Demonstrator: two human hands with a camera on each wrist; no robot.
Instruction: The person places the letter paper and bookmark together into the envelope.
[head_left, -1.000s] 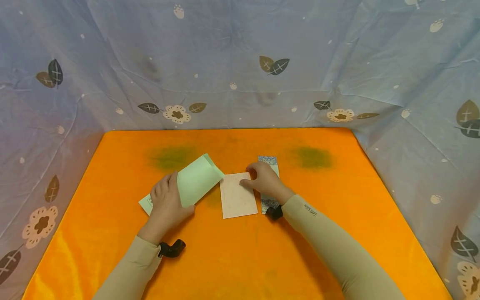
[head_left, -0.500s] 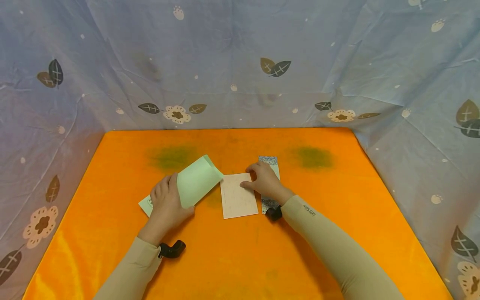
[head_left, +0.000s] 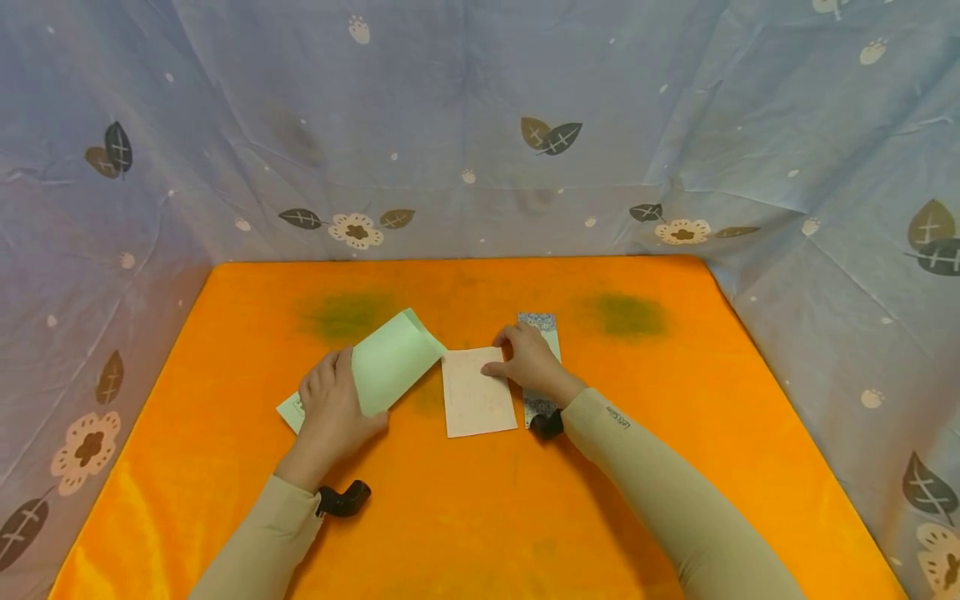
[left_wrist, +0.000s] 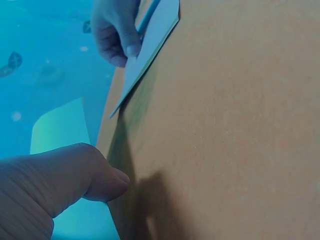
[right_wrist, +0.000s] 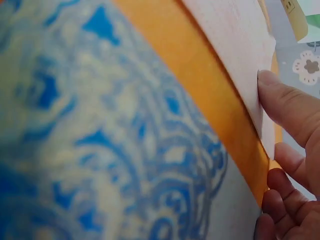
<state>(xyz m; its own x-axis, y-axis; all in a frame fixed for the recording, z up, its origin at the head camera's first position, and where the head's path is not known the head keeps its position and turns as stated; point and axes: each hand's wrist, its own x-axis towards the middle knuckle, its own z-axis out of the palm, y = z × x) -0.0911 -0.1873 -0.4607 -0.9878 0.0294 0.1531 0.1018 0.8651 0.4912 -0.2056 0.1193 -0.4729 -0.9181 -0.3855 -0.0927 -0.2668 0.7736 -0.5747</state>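
Card (head_left: 476, 402), pinched by the right hand (head_left: 534, 364), lies just right of green paper (head_left: 396, 358), which the left hand (head_left: 330, 417) grips slanting lengthwise toward the far-right corner of the surface (head_left: 480, 517).

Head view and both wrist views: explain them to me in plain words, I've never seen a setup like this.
There is no machine here: you are seeing a person's two bare hands at work. The wide picture comes from a camera on the person's head, looking forward and down. The two closer ones come from cameras worn on the wrists, each looking at that hand's work; the left one has a strong blue tint.

On the orange cloth lies a narrow strip with patterned ends, partly hidden beneath the right hand. That hand pinches a pale pinkish sheet near its far right corner. The left hand holds a light green folded paper. A patterned curtain hangs behind and on both sides.
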